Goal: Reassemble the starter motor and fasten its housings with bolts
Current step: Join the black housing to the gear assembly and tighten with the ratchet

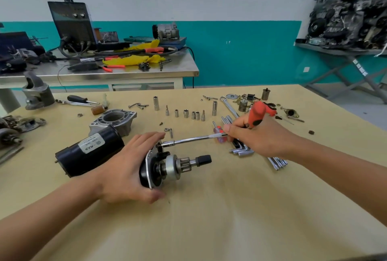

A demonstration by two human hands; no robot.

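The starter motor (90,151), a black cylinder with a white label, lies on its side on the tan bench, its pinion shaft (188,163) pointing right. My left hand (127,168) grips its front plate end. My right hand (257,135) holds a socket driver (194,139) with an orange T-handle; its long chrome shaft reaches left and its tip sits on a bolt at the top of the plate. The grey aluminium nose housing (114,119) stands loose behind the motor.
A row of sockets and bits (186,113) stands mid-bench. Hex keys (240,149) lie under my right wrist, with a small red screwdriver (217,129). Loose bolts, washers and small parts are scattered at the back right. A grey casting (37,93) and motor parts sit at the left.
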